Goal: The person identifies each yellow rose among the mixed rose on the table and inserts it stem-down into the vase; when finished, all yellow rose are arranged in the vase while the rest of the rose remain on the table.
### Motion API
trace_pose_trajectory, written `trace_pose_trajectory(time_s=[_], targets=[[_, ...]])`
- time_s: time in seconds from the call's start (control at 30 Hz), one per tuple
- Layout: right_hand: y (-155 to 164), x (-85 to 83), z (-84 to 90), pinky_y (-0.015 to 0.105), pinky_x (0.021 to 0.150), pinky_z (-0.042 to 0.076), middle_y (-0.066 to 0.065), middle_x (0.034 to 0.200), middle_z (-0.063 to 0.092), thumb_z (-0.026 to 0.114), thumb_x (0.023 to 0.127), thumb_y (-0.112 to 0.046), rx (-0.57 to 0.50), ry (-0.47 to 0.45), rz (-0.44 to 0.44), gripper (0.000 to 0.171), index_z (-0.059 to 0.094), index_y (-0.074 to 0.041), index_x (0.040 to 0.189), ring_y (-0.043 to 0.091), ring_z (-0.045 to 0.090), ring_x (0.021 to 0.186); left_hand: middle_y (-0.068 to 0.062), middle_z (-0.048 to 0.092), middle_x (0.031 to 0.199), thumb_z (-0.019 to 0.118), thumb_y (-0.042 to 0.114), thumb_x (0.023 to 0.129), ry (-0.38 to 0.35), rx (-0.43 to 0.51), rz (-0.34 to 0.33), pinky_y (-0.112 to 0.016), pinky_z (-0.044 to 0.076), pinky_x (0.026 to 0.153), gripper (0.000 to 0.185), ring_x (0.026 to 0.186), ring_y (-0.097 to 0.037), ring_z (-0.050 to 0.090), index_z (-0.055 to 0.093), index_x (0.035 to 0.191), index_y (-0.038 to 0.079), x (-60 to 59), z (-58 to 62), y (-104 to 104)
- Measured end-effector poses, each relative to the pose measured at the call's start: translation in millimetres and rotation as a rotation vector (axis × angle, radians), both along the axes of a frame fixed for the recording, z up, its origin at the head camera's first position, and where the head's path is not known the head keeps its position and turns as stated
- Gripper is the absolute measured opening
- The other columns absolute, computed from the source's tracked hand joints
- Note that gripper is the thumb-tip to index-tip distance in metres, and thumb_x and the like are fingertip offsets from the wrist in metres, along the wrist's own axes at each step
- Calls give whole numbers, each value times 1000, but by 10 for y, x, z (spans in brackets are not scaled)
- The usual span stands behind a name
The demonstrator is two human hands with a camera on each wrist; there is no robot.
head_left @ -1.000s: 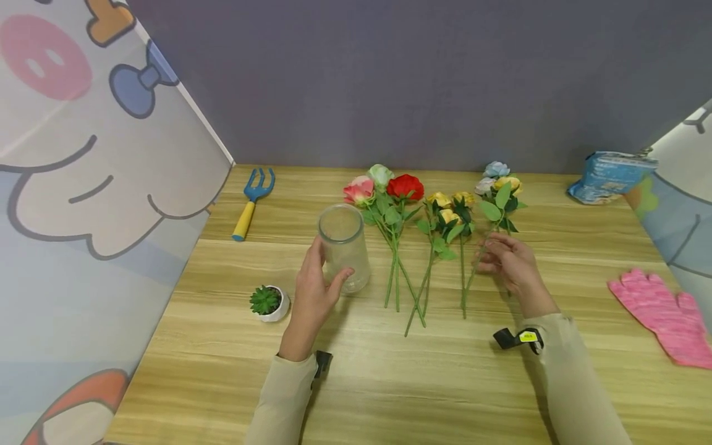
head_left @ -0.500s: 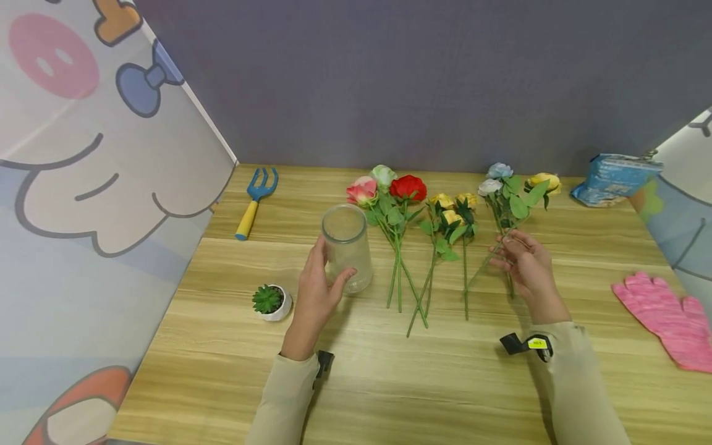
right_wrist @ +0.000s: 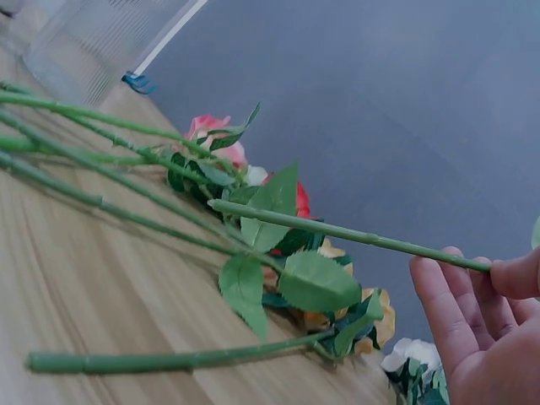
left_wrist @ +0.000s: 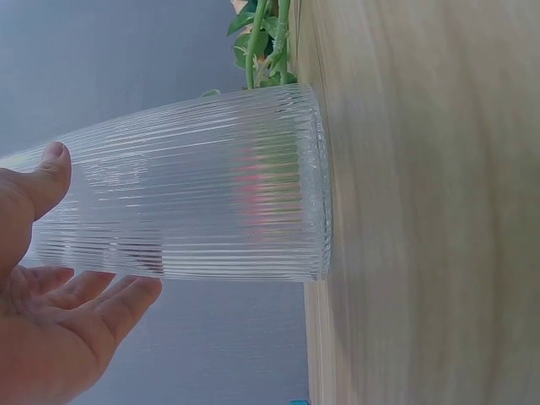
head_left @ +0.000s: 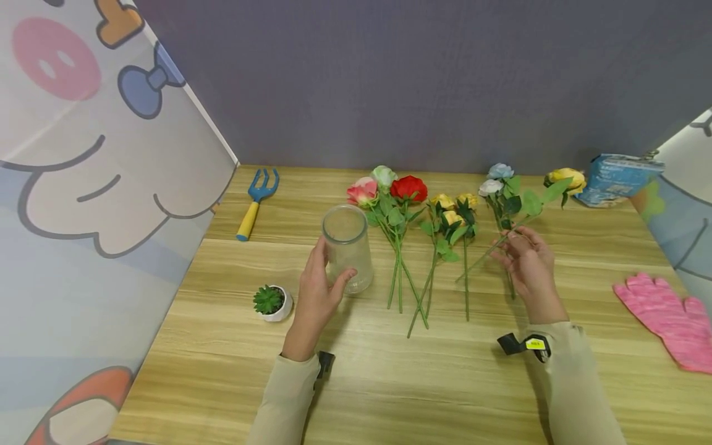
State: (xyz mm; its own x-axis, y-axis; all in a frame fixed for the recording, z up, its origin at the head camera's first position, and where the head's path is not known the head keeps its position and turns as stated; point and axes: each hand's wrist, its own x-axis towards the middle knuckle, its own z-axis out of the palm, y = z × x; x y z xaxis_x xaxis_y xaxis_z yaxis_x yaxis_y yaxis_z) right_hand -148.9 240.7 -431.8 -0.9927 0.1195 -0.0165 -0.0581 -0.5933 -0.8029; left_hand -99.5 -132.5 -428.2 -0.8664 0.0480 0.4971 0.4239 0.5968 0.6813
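My left hand [head_left: 319, 290] holds a clear ribbed glass vase [head_left: 351, 256] upright on the wooden table, thumb on one side and fingers on the other. In the left wrist view the vase [left_wrist: 194, 186] shows its ribbed wall and thick base. My right hand [head_left: 531, 266] pinches the green stem of a yellow artificial rose [head_left: 566, 179]; its bloom leans to the right and its stem end points left. The right wrist view has that stem [right_wrist: 354, 236] between thumb and fingers, raised off the table. A white flower [head_left: 491, 187] and a blue flower [head_left: 500, 171] lie just beyond this hand.
Between the hands lie several yellow roses [head_left: 453, 217] and a group with red [head_left: 408, 187], pink and pale green blooms. A potted succulent [head_left: 272, 302] and a toy garden fork [head_left: 257, 201] are at left. At right are a blue packet [head_left: 617, 179] and pink glove [head_left: 667, 318].
My right hand has lifted the yellow rose away from the white and blue flowers, and its bloom has swung right. The left hand stays on the vase.
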Motion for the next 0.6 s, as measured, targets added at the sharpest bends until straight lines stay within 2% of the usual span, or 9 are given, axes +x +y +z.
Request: trace_pose_trajectory(time_s=[0.27, 0.6], targets=[[-65, 13, 104, 29, 62, 66, 11, 92, 69, 53, 105, 3, -88, 52, -108, 7, 59, 1, 102, 21, 71, 75, -34, 53, 138, 83, 8, 85, 0, 8, -3, -55, 54, 107, 84, 127, -47, 58, 34, 150, -14, -13, 4, 5], [-101, 27, 137, 31, 60, 66, 12, 89, 68, 53, 104, 5, -127, 61, -212, 9, 60, 3, 99, 24, 71, 70, -34, 52, 139, 82, 8, 86, -19, 19, -6, -56, 53, 108, 83, 129, -47, 56, 34, 151, -13, -11, -12, -1]])
